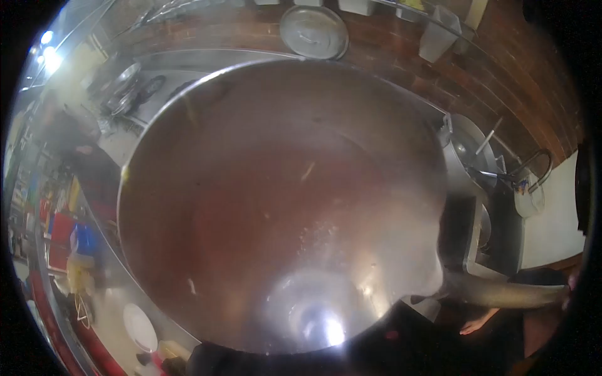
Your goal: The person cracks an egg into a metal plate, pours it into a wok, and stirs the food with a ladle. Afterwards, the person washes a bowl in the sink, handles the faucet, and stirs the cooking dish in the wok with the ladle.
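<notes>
A large metal wok (276, 207) fills most of the view, its broad round surface turned towards me. A few small pale specks and streaks cling to it, and a bright reflection lies near its lower edge. Its handle (514, 292) runs out to the right. At the far right edge my right hand (569, 289) is closed around the handle's end, mostly cut off by shadow. Below the handle, another hand (480, 321) shows with fingers stretched out; whose it is I cannot tell. My left hand cannot be made out.
A metal lid (313, 32) leans against the brick wall behind. On the right are a steel basin (467, 141) with a utensil and a white bucket (530, 200). At the left, a dark-clothed person (75, 147) stands beyond the counter, and a white plate (140, 327) lies lower down.
</notes>
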The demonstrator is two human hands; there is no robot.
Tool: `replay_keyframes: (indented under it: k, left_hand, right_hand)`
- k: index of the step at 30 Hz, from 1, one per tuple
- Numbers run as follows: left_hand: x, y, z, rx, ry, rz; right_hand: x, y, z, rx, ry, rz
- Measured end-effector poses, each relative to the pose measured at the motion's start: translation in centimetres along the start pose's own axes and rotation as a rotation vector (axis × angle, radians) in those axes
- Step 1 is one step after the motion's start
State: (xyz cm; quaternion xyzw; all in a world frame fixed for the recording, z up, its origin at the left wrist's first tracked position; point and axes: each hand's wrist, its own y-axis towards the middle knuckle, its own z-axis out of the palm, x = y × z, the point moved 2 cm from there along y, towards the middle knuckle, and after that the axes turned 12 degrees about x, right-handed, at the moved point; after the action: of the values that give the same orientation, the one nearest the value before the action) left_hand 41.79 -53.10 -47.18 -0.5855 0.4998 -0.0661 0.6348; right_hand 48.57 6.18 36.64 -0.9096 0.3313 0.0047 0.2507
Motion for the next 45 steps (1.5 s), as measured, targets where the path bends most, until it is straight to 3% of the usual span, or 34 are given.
replay_keyframes:
  k: [2,3,6,12,15,18,21,24,27,30,39,45]
  left_hand:
    - [0.8,0.2,0.2,-0.008,-0.016,0.006]
    - [1.0,0.5,0.3,-0.01,-0.024,0.008]
    - [1.6,0.4,0.7,-0.017,-0.046,0.011]
    - [1.0,0.1,0.9,-0.018,-0.071,0.008]
    - [1.3,-0.3,1.0,-0.033,-0.097,0.004]
    - [1.4,-0.4,1.1,-0.036,-0.115,0.004]
    - [1.1,-0.1,1.1,-0.028,-0.123,0.003]
    - [1.1,-0.4,1.2,-0.042,-0.128,-0.001]
    - [1.4,-0.6,1.2,-0.042,-0.139,-0.006]
    - [1.3,-0.5,1.3,-0.04,-0.143,-0.005]
    - [1.0,-0.4,1.6,-0.052,-0.161,-0.003]
    - [1.1,-0.5,1.6,-0.062,-0.177,0.0]
  right_hand:
    - [0.2,0.5,-1.0,0.062,0.028,0.025]
    - [0.7,0.1,-0.4,0.041,0.161,0.163]
    - [-0.2,0.2,0.3,-0.074,0.046,0.02]
    - [0.0,0.5,-1.1,0.087,-0.048,0.068]
    - [-0.5,2.0,-0.7,-0.001,0.222,0.174]
    - [-1.0,1.3,-0.1,-0.016,0.081,0.049]
    - [-0.4,3.7,-1.8,0.122,0.226,0.312]
    - [-1.3,2.8,-0.1,-0.064,0.075,0.054]
    - [-1.9,3.2,-0.1,-0.174,0.083,-0.02]
    - [-2.1,2.5,0.0,-0.099,-0.012,-0.031]
    - [-3.8,0.1,1.3,-0.18,-0.164,-0.223]
    - [-3.8,0.3,0.6,-0.161,-0.172,-0.203]
